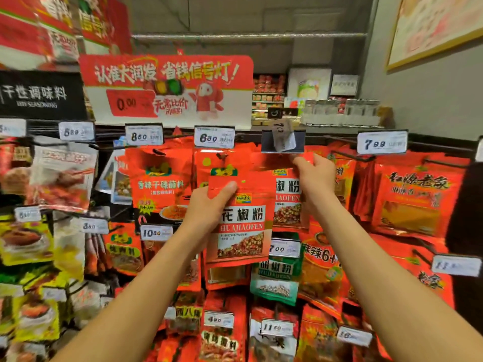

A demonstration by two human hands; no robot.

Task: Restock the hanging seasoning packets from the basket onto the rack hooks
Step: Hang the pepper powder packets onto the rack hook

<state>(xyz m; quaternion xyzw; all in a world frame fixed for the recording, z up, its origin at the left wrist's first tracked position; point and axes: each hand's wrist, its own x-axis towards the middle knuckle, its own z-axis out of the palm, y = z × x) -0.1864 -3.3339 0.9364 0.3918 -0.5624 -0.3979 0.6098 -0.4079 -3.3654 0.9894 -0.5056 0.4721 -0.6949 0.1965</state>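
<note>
My left hand [206, 207] grips a red seasoning packet [243, 223] marked HUAJIAOFEN by its upper left edge, thumb across the front, in front of the rack. My right hand [315, 176] pinches the top of a second red packet of the same kind [287, 202] just under a dark tag holder [282, 141] at a hook's end. The hook itself is hidden behind that holder and the packets. No basket is in view.
Rows of hanging red, yellow and green packets fill the rack, with price tags [214, 137] on hook ends sticking out toward me. A red promotional sign [167, 87] stands above. A grey wall [431, 100] is at right, with shelves behind.
</note>
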